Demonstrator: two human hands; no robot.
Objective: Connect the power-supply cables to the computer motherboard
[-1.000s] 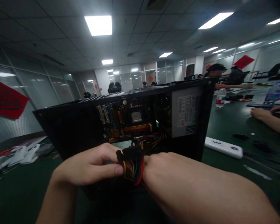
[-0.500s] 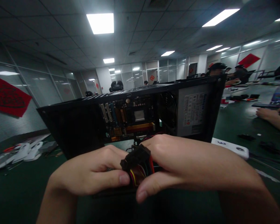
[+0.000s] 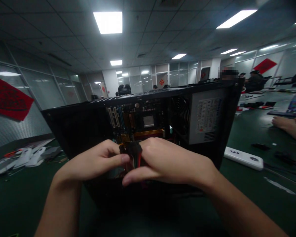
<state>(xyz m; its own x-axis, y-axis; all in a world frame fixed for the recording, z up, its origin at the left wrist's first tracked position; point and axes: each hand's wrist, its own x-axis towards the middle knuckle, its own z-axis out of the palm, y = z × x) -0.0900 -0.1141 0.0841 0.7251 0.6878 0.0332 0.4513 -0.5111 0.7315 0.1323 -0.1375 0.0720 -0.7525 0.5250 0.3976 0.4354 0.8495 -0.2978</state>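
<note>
head view, plug: the black plug (image 3: 133, 148) is between the two hands, low in front of the open computer case (image 3: 88, 102), with its long side running roughly sideways across the view.
wires: a short bundle of coloured wires (image 3: 139, 159) hangs from the plug's underside, partly hidden by fingers.
left hand: the left hand (image 3: 96, 162) pinches narrowly at the plug's left end, thumb in front, other fingertips out of sight behind.
right hand: the right hand (image 3: 171, 161) lies against the plug's right end, its thumb apart and lower, by the wires; its fingertips are hidden, so how firmly it grips i cannot tell.
nearer hand: neither, as both are at the plug; the right one is closer to the fan (image 3: 180, 113) and the metal power box (image 3: 207, 117).
board: the circuit board (image 3: 161, 113) stands beyond and above the plug, inside the case.
gold slot: the gold slot (image 3: 149, 134) on the board also runs sideways, up and to the right of the plug; the gap in depth i cannot judge.
worktop: the case stands on the green worktop (image 3: 246, 131), with a white power strip (image 3: 244, 158) near its right side.
</note>
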